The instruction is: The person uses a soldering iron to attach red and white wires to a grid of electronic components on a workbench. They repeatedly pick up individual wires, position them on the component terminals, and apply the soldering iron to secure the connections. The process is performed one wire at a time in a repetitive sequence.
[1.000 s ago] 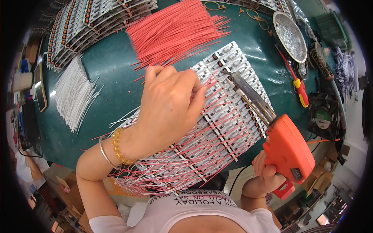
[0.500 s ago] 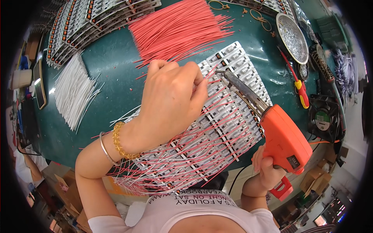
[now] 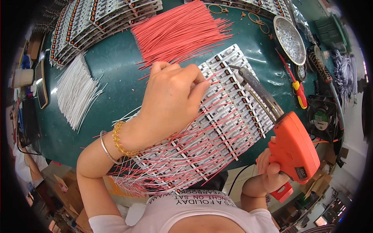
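Note:
My left hand (image 3: 171, 99) is closed in a pinch over the upper left part of a panel of small circuit boards (image 3: 234, 51). A thin red wire (image 3: 217, 72) runs from its fingertips toward the boards; the end inside the fingers is hidden. At the right, my right hand (image 3: 272, 174) wraps round the grip of an orange soldering gun (image 3: 296, 145). Its dark tip is by the upper rows of the panel, close to the red wire; contact is unclear. Many red and white wires (image 3: 155, 165) trail from the panel's rows toward me.
A heap of red wires (image 3: 180, 29) lies beyond the panel, and white wires (image 3: 75, 93) are at the left. Panels are stacked (image 3: 105, 23) at the far left. Along the right stand a metal dish (image 3: 289, 40), a screwdriver (image 3: 299, 93), a spring iron holder (image 3: 320, 64) and a fan (image 3: 321, 118).
The soldering gun has shifted to the right, and its tip now sits farther from my left fingers. My left hand has barely moved and keeps its pinch.

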`<state>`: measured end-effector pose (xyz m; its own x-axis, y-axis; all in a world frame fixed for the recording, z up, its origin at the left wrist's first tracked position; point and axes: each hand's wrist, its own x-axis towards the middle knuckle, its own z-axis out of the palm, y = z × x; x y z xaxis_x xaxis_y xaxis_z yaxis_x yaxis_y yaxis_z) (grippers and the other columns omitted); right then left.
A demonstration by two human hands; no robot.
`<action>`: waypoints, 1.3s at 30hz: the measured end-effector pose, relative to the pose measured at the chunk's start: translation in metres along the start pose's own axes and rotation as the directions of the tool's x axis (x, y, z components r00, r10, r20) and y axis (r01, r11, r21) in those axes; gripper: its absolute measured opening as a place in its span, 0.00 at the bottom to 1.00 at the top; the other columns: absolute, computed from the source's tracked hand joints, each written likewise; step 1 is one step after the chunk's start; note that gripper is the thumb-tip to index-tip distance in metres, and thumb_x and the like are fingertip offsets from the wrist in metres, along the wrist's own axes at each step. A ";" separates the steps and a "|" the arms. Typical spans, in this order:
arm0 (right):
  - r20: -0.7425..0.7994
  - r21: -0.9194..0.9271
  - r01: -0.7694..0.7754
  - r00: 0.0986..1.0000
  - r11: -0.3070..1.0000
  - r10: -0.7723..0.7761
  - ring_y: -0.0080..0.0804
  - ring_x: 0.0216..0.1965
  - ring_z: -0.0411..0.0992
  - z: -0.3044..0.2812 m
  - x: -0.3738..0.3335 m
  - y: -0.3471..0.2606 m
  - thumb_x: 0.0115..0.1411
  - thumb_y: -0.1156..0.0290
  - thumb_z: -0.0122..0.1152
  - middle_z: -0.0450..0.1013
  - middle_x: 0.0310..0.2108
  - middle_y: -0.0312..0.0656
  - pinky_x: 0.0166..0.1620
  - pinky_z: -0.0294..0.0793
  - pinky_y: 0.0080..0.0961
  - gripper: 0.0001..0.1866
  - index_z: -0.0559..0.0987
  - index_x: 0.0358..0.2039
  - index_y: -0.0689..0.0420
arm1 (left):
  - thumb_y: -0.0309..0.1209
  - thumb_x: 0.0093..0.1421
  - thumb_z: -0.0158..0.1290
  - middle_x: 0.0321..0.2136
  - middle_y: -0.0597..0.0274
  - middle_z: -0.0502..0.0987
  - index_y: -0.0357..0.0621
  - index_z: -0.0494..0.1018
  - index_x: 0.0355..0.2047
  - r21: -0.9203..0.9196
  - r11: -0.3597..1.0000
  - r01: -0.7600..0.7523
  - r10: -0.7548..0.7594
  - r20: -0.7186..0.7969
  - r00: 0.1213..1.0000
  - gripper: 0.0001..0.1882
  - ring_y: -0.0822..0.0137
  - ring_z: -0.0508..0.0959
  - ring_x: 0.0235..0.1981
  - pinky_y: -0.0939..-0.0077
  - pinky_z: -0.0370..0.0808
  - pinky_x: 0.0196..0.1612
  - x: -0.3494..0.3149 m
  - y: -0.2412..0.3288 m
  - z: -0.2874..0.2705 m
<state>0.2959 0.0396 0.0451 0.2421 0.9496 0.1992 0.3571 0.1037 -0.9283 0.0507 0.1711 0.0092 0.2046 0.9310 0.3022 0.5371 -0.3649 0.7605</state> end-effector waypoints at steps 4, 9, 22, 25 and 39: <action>-0.032 0.018 0.000 0.999 1.000 0.001 0.17 0.10 0.59 0.013 0.007 -0.014 0.59 0.48 0.61 0.63 0.12 0.32 0.17 0.59 0.15 0.41 0.63 0.52 0.77 | 0.24 0.52 0.60 0.19 0.62 0.77 0.38 0.78 0.29 -0.372 0.887 0.275 -0.221 0.181 0.958 0.04 0.72 0.72 0.22 0.77 0.66 0.35 0.005 -0.001 -0.009; 0.000 0.025 0.015 1.000 1.000 -0.015 0.17 0.10 0.58 0.018 0.011 -0.016 0.60 0.48 0.59 0.62 0.11 0.32 0.17 0.59 0.15 0.41 0.62 0.53 0.78 | 0.25 0.52 0.61 0.21 0.63 0.78 0.39 0.78 0.27 -0.130 0.985 0.113 -0.110 0.031 0.993 0.03 0.70 0.73 0.21 0.74 0.67 0.38 0.006 -0.007 -0.009; 0.117 0.104 -0.027 0.993 0.994 0.015 0.19 0.10 0.58 0.018 0.020 -0.011 0.63 0.51 0.56 0.62 0.12 0.34 0.16 0.60 0.16 0.40 0.58 0.57 0.78 | 0.25 0.55 0.59 0.16 0.64 0.73 0.42 0.73 0.26 0.199 0.944 -0.263 0.276 -0.044 0.960 0.05 0.64 0.71 0.19 0.68 0.66 0.39 0.005 -0.017 0.000; 0.112 0.108 -0.040 0.993 0.993 0.028 0.19 0.10 0.58 0.022 0.021 -0.013 0.63 0.51 0.56 0.62 0.12 0.33 0.16 0.60 0.16 0.40 0.58 0.57 0.78 | 0.25 0.55 0.58 0.16 0.64 0.73 0.42 0.72 0.25 0.199 0.958 -0.205 0.231 -0.115 0.966 0.05 0.64 0.69 0.16 0.69 0.65 0.36 0.003 -0.014 0.007; 0.054 0.112 -0.068 0.997 0.991 0.063 0.17 0.09 0.58 0.024 0.022 -0.011 0.59 0.49 0.61 0.61 0.11 0.31 0.15 0.58 0.15 0.42 0.61 0.54 0.78 | 0.26 0.52 0.61 0.20 0.63 0.77 0.43 0.78 0.29 -0.179 0.984 -0.016 0.013 -0.022 1.000 0.04 0.69 0.70 0.22 0.73 0.67 0.32 0.002 -0.013 -0.006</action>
<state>0.2758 0.0661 0.0520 0.2154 0.9687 0.1235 0.2363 0.0710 -0.9691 0.0394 0.1780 0.0035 0.1930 0.9260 0.3246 0.3780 -0.3754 0.8462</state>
